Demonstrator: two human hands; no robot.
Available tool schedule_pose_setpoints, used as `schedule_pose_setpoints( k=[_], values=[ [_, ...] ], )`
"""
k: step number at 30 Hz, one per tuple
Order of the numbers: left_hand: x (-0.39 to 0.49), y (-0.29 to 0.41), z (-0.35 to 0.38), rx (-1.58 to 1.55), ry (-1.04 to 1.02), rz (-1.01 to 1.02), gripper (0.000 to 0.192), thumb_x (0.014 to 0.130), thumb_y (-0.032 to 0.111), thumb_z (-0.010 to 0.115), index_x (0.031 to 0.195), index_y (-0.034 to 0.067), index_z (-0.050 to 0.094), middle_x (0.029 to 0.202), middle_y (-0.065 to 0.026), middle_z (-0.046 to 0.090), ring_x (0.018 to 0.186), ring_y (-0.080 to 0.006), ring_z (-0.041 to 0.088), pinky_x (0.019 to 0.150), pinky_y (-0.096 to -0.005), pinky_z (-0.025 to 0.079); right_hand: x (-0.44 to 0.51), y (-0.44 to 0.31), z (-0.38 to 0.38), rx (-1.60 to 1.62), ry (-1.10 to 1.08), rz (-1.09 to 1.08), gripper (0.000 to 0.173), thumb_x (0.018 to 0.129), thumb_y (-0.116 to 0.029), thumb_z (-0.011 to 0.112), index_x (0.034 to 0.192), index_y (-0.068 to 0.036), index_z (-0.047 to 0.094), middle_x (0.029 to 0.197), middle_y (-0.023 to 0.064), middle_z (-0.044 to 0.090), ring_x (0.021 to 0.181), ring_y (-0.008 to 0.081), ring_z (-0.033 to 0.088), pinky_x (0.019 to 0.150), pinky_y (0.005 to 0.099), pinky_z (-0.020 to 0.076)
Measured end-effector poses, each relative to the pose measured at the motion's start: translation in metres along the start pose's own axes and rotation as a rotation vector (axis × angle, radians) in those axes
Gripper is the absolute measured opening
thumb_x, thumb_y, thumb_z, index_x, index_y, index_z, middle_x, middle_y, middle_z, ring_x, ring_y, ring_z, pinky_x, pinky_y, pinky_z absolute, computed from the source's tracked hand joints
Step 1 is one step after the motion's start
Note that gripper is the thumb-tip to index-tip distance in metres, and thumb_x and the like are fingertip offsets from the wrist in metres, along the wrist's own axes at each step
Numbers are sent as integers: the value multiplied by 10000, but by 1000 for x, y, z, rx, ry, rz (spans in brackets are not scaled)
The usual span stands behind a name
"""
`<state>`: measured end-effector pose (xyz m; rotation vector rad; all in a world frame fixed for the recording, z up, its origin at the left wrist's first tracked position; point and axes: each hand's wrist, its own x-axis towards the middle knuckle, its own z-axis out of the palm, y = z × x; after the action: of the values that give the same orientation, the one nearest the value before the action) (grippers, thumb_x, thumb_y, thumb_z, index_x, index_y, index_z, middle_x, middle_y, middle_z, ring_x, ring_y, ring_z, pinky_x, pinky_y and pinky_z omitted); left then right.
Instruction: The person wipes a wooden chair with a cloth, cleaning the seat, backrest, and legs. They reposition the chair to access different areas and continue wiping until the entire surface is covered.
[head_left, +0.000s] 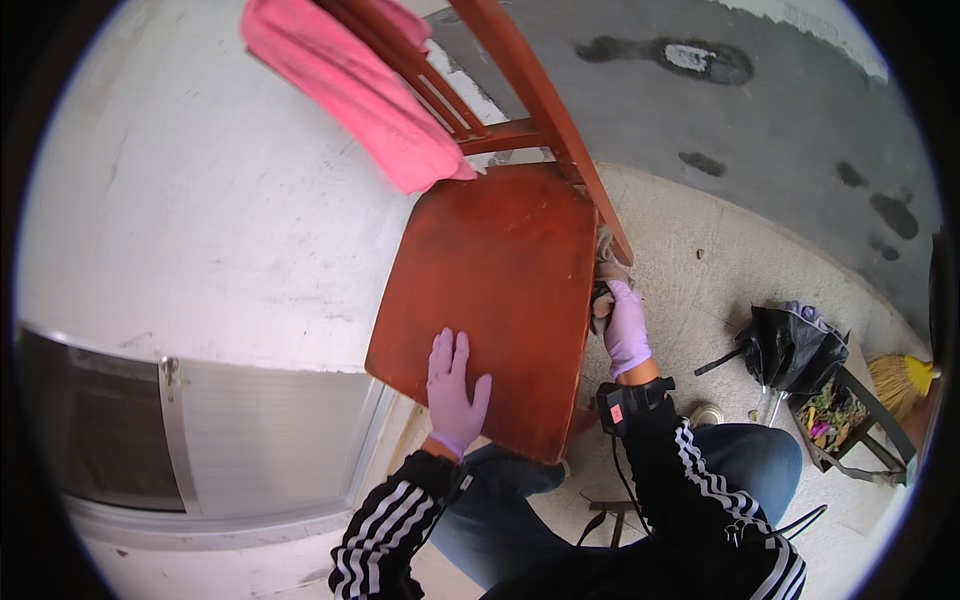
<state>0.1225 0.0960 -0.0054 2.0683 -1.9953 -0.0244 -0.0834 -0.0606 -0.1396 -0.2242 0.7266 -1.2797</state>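
Observation:
A reddish-brown wooden chair (495, 277) stands in front of me, its slatted backrest at the top of the view. My left hand (456, 386), in a lilac glove, lies flat on the near left part of the seat with its fingers apart. On the chair's right side, my right hand (626, 322), gloved alike, is closed on a greyish-brown cloth (604, 251) beside the seat edge and the rear leg. Part of the cloth and the fingertips are hidden. A pink towel (352, 97) hangs over the backrest.
To the right are a folded black umbrella (795, 349), a dark-framed container (885, 420) with plant scraps, and a straw broom (900, 382). A whitish wall (187, 202) and a sliding window (262, 435) lie left. Grey floor (637, 105) with dark wet spots spreads beyond the chair.

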Motion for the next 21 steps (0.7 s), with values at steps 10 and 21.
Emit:
schedule_pose_setpoints(
  k=[10,21],
  values=[
    [-9,-17,10,52,103,33,647,961,315,593,1516,31,419,1577,-246,359,1460,-430,323,1213,-485,265,-116,-19,-11,-567,182,251,277,953,-265,582,906,-20,704,721,57,650,560,154,556,522,338,455],
    [-5,-21,20,45,113,61,604,985,311,584,1515,62,438,1565,-226,395,1458,-410,343,1210,-456,282,-161,29,-68,-1214,-693,-374,245,895,-73,584,1087,-33,730,1070,129,739,986,210,692,831,321,544]
  ],
)
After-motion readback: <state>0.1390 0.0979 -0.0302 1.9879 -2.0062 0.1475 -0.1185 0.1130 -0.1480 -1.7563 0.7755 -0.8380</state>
